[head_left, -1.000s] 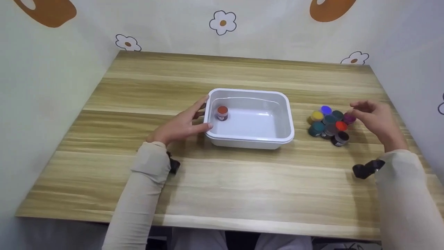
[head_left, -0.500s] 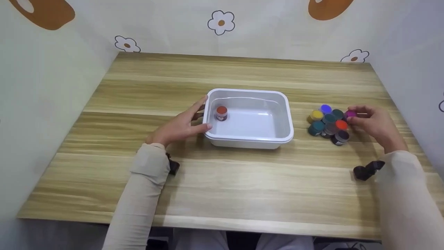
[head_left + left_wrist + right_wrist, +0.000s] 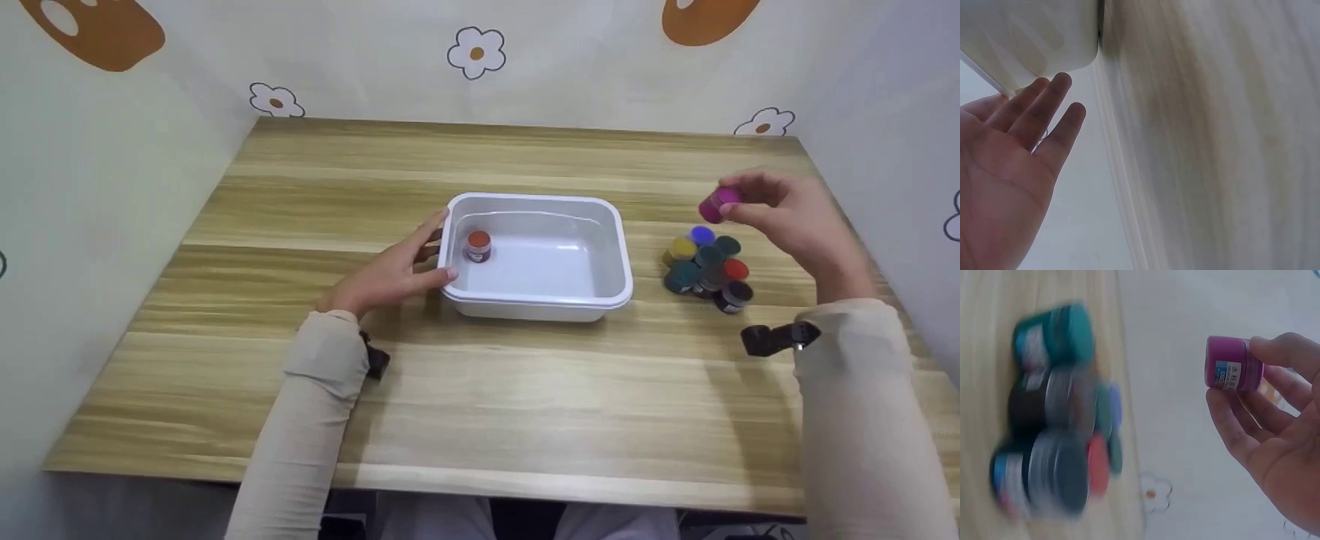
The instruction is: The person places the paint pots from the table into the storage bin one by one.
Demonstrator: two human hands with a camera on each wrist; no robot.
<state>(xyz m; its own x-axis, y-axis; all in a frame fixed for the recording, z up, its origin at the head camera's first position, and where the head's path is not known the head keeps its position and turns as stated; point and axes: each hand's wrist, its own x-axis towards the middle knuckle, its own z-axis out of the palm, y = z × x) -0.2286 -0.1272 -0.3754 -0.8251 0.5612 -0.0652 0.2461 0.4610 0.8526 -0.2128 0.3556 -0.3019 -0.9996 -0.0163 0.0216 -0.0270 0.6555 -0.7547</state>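
Between thumb and fingers my right hand (image 3: 795,214) pinches a magenta paint jar (image 3: 720,205), raised above the table and tilted. The right wrist view shows this jar with its printed label facing the camera. Below and left of that hand stands a tight group of paint jars (image 3: 709,259) with yellow, blue, green, red and dark lids. My left hand (image 3: 382,274) rests against the left side of a white plastic basin (image 3: 536,300), thumb on the rim, fingers fairly straight along the outer wall. A paint jar with a red-brown lid (image 3: 478,246) stands inside the basin at its left.
The wooden table (image 3: 525,405) carries the basin near its middle and the jar group at its right. Pale fabric walls (image 3: 360,52) with flower prints enclose the back and sides. A black wrist camera (image 3: 780,339) juts from the right sleeve.
My right hand has taken hold of the magenta jar at the group's right edge and lifted it up and leftward. My left hand stays at the basin.
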